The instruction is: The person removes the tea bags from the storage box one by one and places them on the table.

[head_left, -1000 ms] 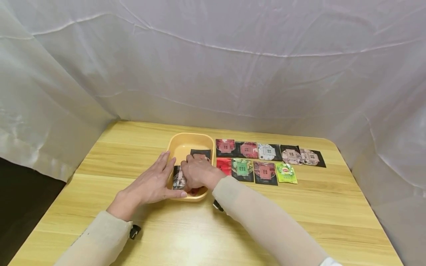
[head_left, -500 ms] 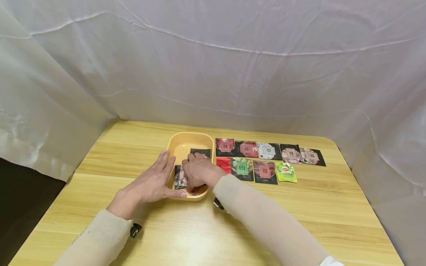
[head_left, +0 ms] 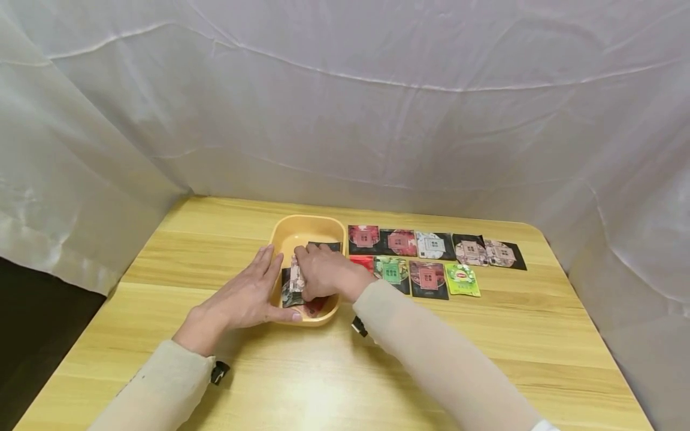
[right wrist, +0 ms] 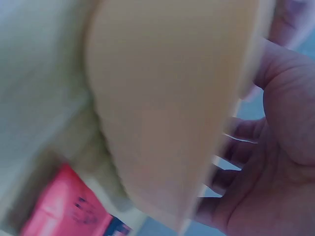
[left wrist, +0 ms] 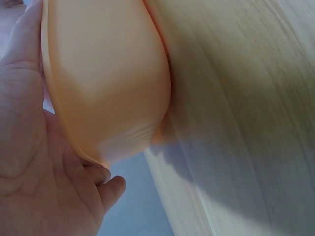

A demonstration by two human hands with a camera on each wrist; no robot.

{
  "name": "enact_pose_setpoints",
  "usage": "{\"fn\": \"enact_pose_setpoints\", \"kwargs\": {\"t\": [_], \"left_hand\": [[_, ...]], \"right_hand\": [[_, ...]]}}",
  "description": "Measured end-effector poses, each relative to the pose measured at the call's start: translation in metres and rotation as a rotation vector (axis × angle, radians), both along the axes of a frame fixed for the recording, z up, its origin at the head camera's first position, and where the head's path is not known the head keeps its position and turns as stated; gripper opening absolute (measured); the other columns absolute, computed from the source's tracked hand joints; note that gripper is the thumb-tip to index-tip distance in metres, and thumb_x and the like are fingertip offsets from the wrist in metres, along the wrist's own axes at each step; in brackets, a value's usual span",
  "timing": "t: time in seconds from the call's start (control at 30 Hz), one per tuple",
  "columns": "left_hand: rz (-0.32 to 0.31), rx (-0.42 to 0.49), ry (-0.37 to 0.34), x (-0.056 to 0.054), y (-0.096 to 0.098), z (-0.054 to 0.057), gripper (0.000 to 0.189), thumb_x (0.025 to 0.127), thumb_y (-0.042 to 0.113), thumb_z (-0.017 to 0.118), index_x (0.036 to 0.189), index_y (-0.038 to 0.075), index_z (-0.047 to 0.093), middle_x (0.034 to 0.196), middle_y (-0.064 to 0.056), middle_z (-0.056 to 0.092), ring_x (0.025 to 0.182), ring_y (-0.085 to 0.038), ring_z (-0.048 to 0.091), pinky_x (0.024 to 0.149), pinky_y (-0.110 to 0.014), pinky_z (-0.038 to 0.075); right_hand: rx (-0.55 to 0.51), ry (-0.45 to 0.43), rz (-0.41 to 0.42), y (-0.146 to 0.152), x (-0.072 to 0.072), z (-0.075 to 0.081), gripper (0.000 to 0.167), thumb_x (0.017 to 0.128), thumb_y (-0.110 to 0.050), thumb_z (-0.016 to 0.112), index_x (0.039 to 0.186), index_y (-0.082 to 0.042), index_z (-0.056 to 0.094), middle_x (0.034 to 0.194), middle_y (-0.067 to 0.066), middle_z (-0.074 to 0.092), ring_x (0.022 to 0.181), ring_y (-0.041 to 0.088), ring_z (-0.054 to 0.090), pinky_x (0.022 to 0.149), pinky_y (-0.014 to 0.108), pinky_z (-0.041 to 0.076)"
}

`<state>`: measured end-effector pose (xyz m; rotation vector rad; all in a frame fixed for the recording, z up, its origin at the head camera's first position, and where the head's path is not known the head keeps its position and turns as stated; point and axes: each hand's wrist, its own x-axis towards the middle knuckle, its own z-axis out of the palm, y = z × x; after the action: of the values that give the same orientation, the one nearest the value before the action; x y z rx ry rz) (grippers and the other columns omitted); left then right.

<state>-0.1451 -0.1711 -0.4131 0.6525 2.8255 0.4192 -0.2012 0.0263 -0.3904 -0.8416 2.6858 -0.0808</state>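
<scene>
A yellow plastic tray (head_left: 302, 226) stands on the table with tea bag sachets in it. My left hand (head_left: 245, 296) rests along its left side, fingers extended over the rim and thumb at the near edge. Inside the tray, my right hand (head_left: 329, 272) has bent fingers and pinches a pale floral tea bag sachet (head_left: 297, 276), which is tilted up. A dark sachet (head_left: 291, 297) lies beneath it, and a reddish one (head_left: 314, 307) is near the front. The right fingertips are partly hidden. Both wrist views show the tray's outer wall (left wrist: 108, 73) beside the hand.
Right of the tray, sachets lie in two rows. The back row runs from a red-and-black sachet (head_left: 364, 238) to a floral one (head_left: 505, 254). The front row includes a red sachet (right wrist: 69, 206), a green one (head_left: 392, 272) and a yellow-green one (head_left: 462, 279). Grey cloth (head_left: 345, 120) hangs behind.
My right hand has shifted slightly within the tray, and the pale floral sachet has tilted up at its fingers. My left hand stays at the rim; the rows are unchanged.
</scene>
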Motion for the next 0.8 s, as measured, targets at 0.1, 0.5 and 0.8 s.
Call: {"fn": "enact_pose_setpoints", "kwargs": {"t": [0.1,0.5,0.8], "left_hand": [[-0.002,-0.001,0.001,0.000,0.001,0.001,0.140,0.078,0.088,0.065,0.166,-0.007,0.012,0.174,-0.030,-0.003,0.163,-0.045,0.002,0.130,-0.058,0.020],[0.013,0.031,0.058,0.000,0.005,-0.003,0.128,0.082,0.086,0.063,0.167,-0.001,0.023,0.175,-0.026,0.001,0.163,-0.043,0.003,0.129,-0.059,0.020],[0.045,-0.008,0.088,-0.002,0.006,-0.007,0.131,0.082,0.093,0.053,0.167,-0.002,0.019,0.175,-0.029,0.002,0.163,-0.046,0.004,0.130,-0.058,0.018]], "right_hand": [[-0.005,0.010,0.006,0.003,0.001,0.013,0.089,0.082,-0.036,0.088,0.155,-0.011,0.043,0.144,0.009,0.058,0.129,0.029,0.056,0.106,0.046,0.055],[-0.104,0.056,-0.025,0.043,0.010,0.046,0.101,0.081,-0.034,0.089,0.163,-0.013,0.034,0.157,0.011,0.047,0.146,0.032,0.045,0.114,0.052,0.049],[-0.144,0.131,-0.063,0.114,0.016,0.039,0.102,0.080,-0.034,0.087,0.164,-0.010,0.033,0.159,0.018,0.046,0.148,0.039,0.044,0.121,0.058,0.040]]}}
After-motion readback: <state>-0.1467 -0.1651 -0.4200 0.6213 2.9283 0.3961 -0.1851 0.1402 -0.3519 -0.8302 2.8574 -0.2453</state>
